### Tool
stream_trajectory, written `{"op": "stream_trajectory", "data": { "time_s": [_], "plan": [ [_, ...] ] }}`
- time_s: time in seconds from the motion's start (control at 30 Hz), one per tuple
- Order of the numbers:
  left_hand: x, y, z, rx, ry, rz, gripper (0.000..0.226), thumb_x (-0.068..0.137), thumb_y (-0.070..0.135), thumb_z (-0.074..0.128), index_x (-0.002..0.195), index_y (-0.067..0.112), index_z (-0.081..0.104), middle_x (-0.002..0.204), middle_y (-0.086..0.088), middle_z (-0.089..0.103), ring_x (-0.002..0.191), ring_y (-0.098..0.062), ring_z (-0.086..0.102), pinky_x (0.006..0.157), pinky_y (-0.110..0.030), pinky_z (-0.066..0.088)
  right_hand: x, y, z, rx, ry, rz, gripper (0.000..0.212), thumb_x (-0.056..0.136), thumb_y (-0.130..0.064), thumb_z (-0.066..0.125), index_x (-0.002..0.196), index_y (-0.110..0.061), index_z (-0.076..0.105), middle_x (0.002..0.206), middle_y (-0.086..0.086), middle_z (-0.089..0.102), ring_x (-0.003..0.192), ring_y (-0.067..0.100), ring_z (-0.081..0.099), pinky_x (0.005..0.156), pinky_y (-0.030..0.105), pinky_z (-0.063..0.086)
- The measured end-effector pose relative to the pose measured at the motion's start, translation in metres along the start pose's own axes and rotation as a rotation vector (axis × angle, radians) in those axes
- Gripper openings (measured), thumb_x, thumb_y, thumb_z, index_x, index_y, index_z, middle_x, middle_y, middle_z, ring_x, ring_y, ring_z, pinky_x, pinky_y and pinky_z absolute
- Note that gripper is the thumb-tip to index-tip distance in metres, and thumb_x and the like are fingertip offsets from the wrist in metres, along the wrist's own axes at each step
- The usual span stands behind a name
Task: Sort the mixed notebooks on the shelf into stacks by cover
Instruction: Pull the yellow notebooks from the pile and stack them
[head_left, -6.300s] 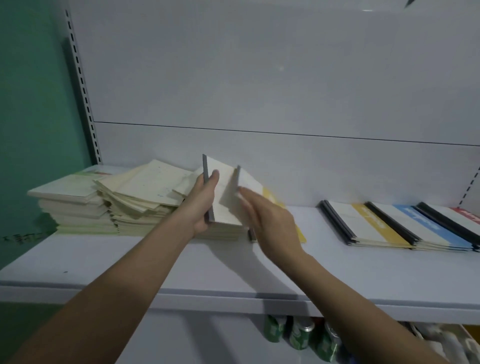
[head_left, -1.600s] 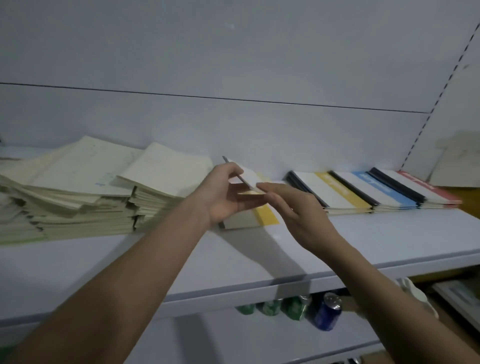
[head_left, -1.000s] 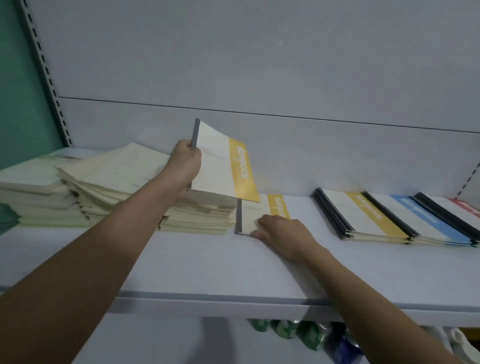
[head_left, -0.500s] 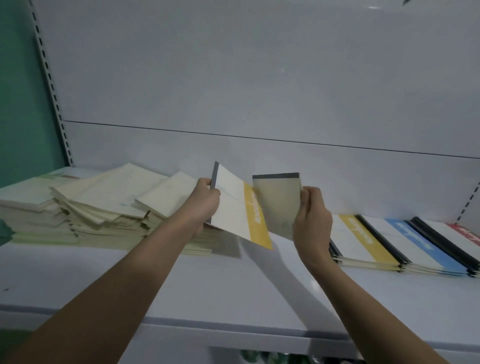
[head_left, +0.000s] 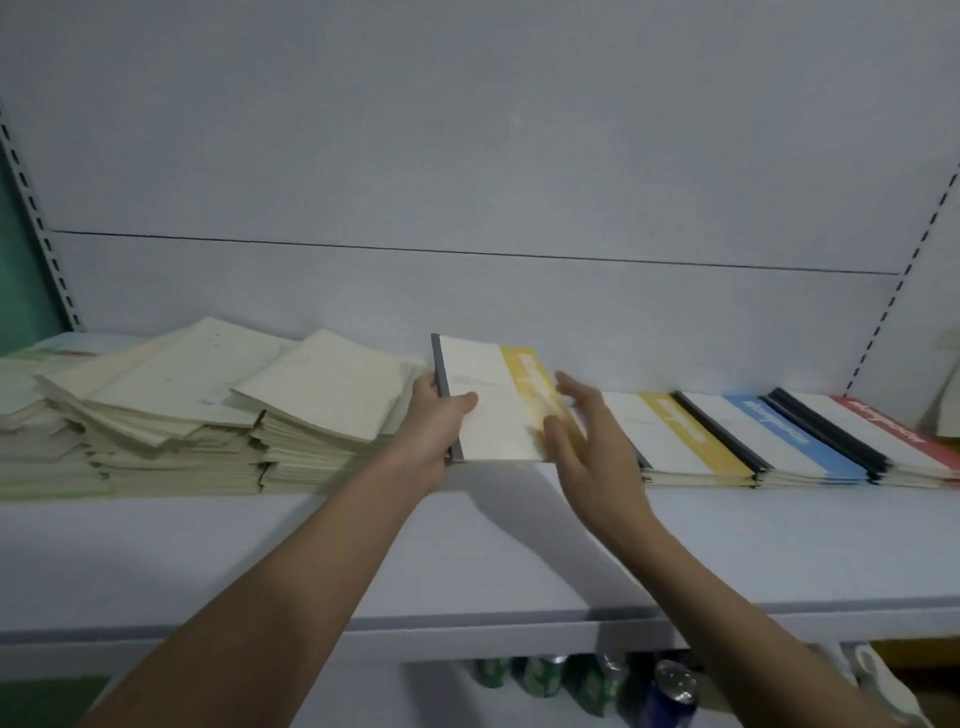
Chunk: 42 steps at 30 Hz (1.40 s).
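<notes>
Notebook (head_left: 488, 410) w/ yellow band pinched in left hand (head_left: 434, 428); right hand (head_left: 592, 447) fingers spread beside it.

The held notebook (head_left: 493, 405) has a white cover, a dark grey spine strip and a yellow band with pale lettering. Three sorted stacks repeat that pattern — the yellow-banded stack (head_left: 675, 436), the blue-banded stack (head_left: 779, 436) and the red-banded stack (head_left: 883, 431), all white with black spines. The unsorted piles (head_left: 208, 395) show plain cream covers. The shelf (head_left: 363, 551) and back panel (head_left: 467, 156) are pale grey-white — green and blue cans (head_left: 582, 680) stand below.
</notes>
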<state>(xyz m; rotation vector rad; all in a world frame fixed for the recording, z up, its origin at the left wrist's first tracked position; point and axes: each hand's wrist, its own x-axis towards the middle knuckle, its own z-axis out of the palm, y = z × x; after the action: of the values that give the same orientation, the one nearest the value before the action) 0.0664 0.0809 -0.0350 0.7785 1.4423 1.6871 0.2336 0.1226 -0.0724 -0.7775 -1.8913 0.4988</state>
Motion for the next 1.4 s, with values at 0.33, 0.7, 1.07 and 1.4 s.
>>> {"op": "stream_trajectory", "data": {
  "time_s": [0.33,0.7,1.07,1.4],
  "plan": [
    [-0.002,-0.024,0.027,0.084,-0.151,0.051,0.027,0.092,0.008,0.047,0.111,0.023,0.06,0.109,-0.002,0.069,0.098,-0.021,0.065,0.073,-0.032,0.051,-0.005,-0.004,-0.014,0.507,0.11,0.715,0.032,0.095,-0.003,0.047,0.125,-0.011,0.052,0.099,0.007,0.063,0.07,0.02,0.059,0.048,0.028,0.049],
    [0.009,-0.057,0.1,0.163,-0.434,0.043,0.052,0.076,0.0,0.069,0.126,0.01,0.057,0.12,-0.001,0.068,0.113,-0.019,0.063,0.098,-0.036,0.051,0.026,0.079,-0.089,0.137,0.125,0.748,0.047,0.093,-0.017,0.061,0.137,-0.012,0.047,0.126,0.009,0.053,0.089,0.024,0.063,0.083,0.046,0.057],
    [0.017,-0.109,0.174,0.661,-0.379,0.324,0.078,0.077,0.043,0.076,0.145,0.036,0.036,0.137,0.019,0.052,0.126,-0.001,0.049,0.104,-0.03,0.045,0.047,0.154,-0.123,-0.651,-0.344,0.288,0.038,0.095,-0.029,0.049,0.126,-0.008,0.048,0.141,0.014,0.036,0.125,0.033,0.033,0.099,0.04,0.035],
    [0.022,-0.119,0.176,0.743,-0.198,0.331,0.058,0.084,0.017,0.075,0.121,0.053,0.048,0.123,0.024,0.059,0.112,0.008,0.056,0.084,-0.007,0.045,0.024,0.187,-0.108,-0.321,-0.277,-0.019,0.03,0.088,-0.035,0.045,0.104,-0.017,0.063,0.115,-0.002,0.06,0.109,0.017,0.046,0.097,0.036,0.038]
  ]
}}
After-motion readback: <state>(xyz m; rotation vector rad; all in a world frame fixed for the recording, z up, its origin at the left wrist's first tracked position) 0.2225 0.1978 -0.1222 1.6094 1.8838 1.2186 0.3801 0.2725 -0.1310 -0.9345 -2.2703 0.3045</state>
